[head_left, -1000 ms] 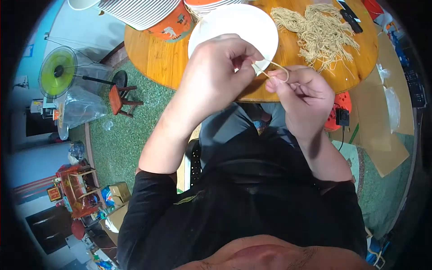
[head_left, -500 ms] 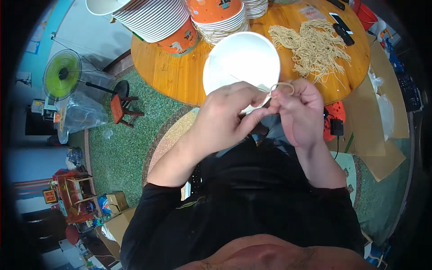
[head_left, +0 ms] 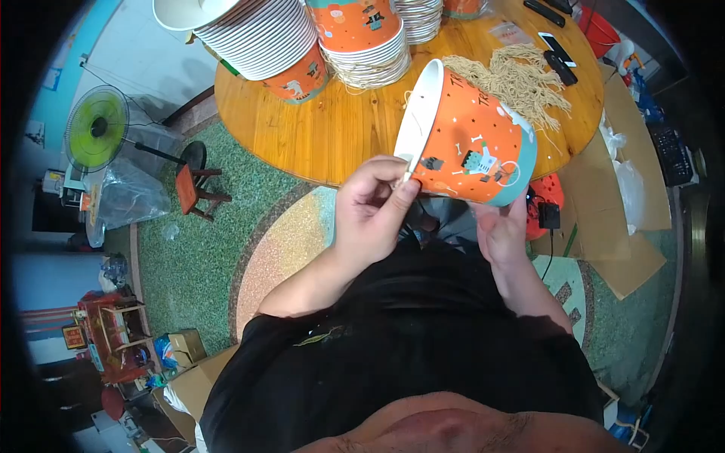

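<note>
I hold an orange paper bucket (head_left: 474, 140) with a teal base and cartoon prints, tipped on its side with the white mouth facing left. My left hand (head_left: 374, 208) pinches its white rim at the lower edge, and a thin string may run there. My right hand (head_left: 500, 230) supports the bucket from beneath, near its teal bottom. Behind it lies a pile of tan string handles (head_left: 517, 79) on the round wooden table (head_left: 325, 132).
Stacks of nested orange buckets (head_left: 362, 34) and white-rimmed ones (head_left: 260, 38) stand on the table's far side. Two phones (head_left: 555, 49) lie at the right. A green fan (head_left: 98, 128) and a small stool (head_left: 195, 185) stand on the floor at left. Flat cardboard (head_left: 619, 189) lies at right.
The bucket has turned from mouth-up to lying on its side, showing its orange wall. My hands moved from tying at the rim to gripping the rim and base.
</note>
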`<act>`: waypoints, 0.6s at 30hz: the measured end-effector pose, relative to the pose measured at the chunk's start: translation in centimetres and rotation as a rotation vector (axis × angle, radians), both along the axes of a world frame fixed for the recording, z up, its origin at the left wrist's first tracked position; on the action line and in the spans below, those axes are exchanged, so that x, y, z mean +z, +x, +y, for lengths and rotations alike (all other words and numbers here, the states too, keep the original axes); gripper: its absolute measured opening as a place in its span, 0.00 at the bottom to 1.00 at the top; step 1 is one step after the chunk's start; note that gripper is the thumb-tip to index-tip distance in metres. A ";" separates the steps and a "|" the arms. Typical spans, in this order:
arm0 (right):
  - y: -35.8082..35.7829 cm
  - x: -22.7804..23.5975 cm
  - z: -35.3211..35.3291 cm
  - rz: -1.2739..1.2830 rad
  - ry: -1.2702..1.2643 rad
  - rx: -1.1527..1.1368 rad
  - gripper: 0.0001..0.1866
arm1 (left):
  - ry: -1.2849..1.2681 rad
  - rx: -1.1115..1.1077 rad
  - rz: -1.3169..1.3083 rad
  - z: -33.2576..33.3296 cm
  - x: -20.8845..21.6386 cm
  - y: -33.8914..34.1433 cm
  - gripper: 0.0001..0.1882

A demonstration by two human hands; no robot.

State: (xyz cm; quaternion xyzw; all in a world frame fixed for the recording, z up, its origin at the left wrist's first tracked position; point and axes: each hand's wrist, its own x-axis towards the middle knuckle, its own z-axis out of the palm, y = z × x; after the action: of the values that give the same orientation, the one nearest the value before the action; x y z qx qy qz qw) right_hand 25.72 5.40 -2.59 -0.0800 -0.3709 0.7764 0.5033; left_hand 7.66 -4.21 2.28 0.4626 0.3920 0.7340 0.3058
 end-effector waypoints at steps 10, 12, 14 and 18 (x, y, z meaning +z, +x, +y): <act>-4.9 13.3 10.7 -0.566 0.909 -0.717 0.44 | -0.042 0.299 0.357 2.3 0.0 -4.2 0.27; -8.3 19.0 10.8 -0.730 1.005 -0.866 0.34 | -0.076 0.409 0.501 1.7 -1.1 -6.4 0.26; -10.9 22.8 11.9 -0.956 0.951 -0.631 0.29 | -0.121 0.520 0.573 1.6 -2.3 -8.6 0.28; -16.4 24.4 15.8 -1.015 1.205 -0.698 0.41 | -0.009 0.956 0.910 2.6 1.4 -14.0 0.39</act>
State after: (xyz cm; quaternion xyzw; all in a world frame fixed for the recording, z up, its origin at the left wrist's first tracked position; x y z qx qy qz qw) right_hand 9.30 21.20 21.81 -0.2462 -0.8539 0.1182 0.4430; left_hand -6.33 -1.59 3.69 0.5003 0.6474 0.5186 -0.2484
